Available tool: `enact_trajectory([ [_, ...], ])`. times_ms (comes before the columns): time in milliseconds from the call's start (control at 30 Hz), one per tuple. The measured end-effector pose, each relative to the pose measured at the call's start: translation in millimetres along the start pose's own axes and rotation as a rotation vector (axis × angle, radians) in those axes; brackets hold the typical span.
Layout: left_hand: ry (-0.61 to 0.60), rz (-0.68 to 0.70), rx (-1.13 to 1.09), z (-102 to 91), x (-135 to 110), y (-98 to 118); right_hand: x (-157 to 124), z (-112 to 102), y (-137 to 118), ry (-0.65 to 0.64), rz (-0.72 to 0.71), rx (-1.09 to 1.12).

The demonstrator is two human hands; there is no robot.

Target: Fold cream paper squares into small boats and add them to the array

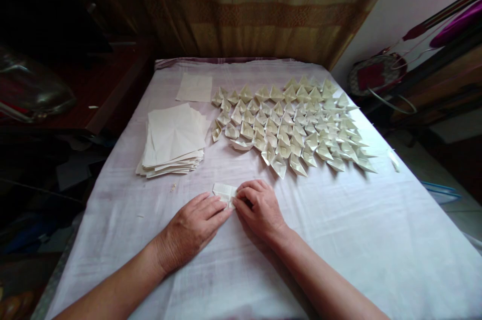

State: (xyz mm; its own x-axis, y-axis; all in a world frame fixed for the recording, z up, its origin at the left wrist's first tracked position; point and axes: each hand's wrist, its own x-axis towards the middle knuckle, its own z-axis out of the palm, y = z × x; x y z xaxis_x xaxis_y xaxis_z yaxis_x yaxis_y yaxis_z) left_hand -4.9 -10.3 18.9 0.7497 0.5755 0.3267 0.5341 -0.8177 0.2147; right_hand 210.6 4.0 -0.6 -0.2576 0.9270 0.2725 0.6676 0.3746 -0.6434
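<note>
A small piece of folded white paper (225, 190) lies on the cloth-covered table between my hands. My left hand (196, 222) rests over its lower left part, fingers stretched out and lying flat. Thumb and curled fingers of my right hand (261, 207) grip the right end of the paper. Part of the folded paper is hidden under the fingertips. Beyond my hands, several rows of folded paper boats (284, 131) stand close together. To their left is a stack of creased paper sheets (173, 134).
One single paper sheet (195, 88) lies behind the stack. The white tablecloth (357, 239) covers the table. A brown curtain (241, 8) hangs at the back. Dark red furniture (113, 74) stands at left, and a bag (376, 74) is at right.
</note>
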Motion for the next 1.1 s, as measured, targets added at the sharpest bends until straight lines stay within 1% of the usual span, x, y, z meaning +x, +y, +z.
enact_trajectory([
  [233,-0.007,0.003,0.021,1.6,1.1,0.8,-0.7,2.9,0.1,0.022,0.02,0.01],
  [600,-0.046,-0.029,0.002,-1.0,1.5,0.7,-0.2,1.8,-0.3,0.007,0.03,0.018],
  [733,-0.038,-0.039,0.003,0.0,1.4,1.5,1.4,0.8,0.1,-0.002,0.037,0.014],
  [967,-0.039,-0.022,0.011,-0.3,3.0,1.7,3.2,-2.3,-0.7,-0.034,0.015,0.021],
  [1100,-0.037,0.001,0.037,0.1,4.7,2.0,1.2,-0.7,-3.0,-0.018,0.025,-0.007],
])
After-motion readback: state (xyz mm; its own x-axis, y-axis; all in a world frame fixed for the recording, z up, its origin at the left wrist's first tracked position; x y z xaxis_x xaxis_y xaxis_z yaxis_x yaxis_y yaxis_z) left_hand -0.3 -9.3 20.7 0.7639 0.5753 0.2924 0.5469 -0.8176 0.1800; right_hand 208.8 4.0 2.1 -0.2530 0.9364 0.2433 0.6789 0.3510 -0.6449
